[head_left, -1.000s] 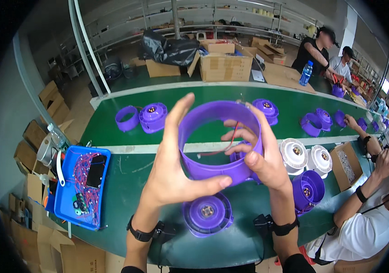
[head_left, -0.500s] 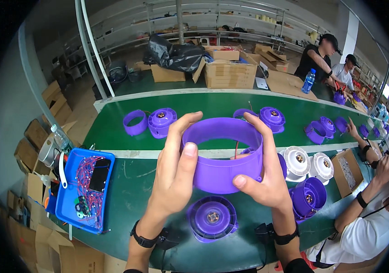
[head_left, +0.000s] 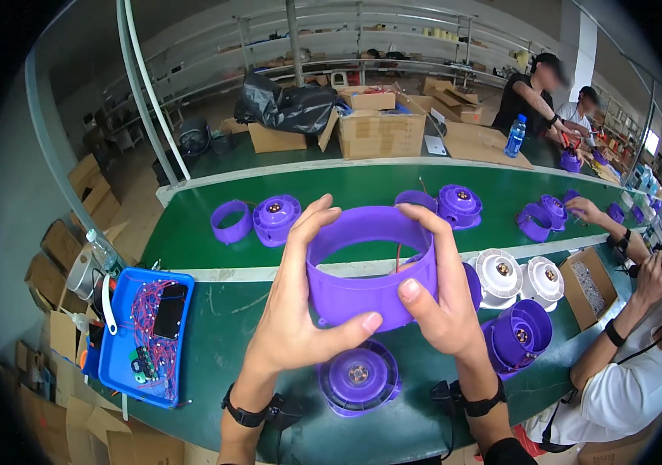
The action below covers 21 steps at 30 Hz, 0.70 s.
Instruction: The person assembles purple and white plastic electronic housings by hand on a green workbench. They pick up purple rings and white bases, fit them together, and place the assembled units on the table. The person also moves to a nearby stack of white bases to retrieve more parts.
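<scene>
A purple plastic ring housing (head_left: 346,291), open through its middle, is held up between my two hands. My left hand (head_left: 288,310) grips its left side, thumb along the lower front wall. On the other side my right hand (head_left: 447,302) has its fingers round the outer wall and its thumb on the front. Through the opening a thin red wire shows near my right fingers. Below the ring, a round purple fan motor unit (head_left: 359,375) with a ribbed rim lies on the green table, apart from my hands.
A blue tray (head_left: 182,341) of red wires and circuit boards lies left. Right are white motor units (head_left: 499,271), a purple assembly (head_left: 523,333) and a carton of small parts (head_left: 590,291). More purple parts (head_left: 276,219) stand on the green belt. A co-worker (head_left: 617,395) sits right.
My left thumb has slid down from the ring's upper left to its lower front. My right thumb has shifted up slightly. The ring has turned a little in my hands.
</scene>
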Tool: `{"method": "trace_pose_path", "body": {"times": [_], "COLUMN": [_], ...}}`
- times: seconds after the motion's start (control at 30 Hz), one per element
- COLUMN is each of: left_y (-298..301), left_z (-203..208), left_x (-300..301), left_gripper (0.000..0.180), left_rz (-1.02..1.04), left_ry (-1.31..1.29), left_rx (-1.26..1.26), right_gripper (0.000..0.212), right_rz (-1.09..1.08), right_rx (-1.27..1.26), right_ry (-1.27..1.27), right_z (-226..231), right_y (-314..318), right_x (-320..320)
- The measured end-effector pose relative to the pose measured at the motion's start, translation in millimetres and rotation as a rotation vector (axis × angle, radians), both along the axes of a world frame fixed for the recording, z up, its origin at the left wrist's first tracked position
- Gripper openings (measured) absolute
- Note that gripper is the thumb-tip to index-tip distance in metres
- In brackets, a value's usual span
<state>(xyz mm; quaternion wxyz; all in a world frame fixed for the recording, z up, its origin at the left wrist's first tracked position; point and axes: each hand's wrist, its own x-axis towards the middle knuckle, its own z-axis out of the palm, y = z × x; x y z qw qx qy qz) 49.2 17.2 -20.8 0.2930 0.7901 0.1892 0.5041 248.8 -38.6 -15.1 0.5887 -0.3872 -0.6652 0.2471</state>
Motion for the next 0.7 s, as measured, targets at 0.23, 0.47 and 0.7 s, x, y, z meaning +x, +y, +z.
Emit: {"method": "trace_pose_path", "body": {"times": [0.23, 0.47, 0.7], "left_y": [-2.7, -5.1, -10.0], "left_z": [3.5, 8.1, 8.9], "left_x": [3.3, 7.6, 12.8], "left_gripper": [0.104, 0.102, 0.099], "left_rz": [0.07, 0.067, 0.087], "left_ry": [0.022, 0.018, -0.005], "left_rx": [0.196, 0.382, 0.411], "right_gripper": [0.054, 0.021, 0.055], "right_rz": [-0.024, 0.052, 0.076], "right_rx": [0.054, 0.012, 0.102], "right_ry": [0.005, 0.224, 0.113], "right_z": [3.1, -1.7, 2.6], "right_y": [-3.8, -0.4, -4.2], "right_x": [-2.7, 2.3, 1.8]}}
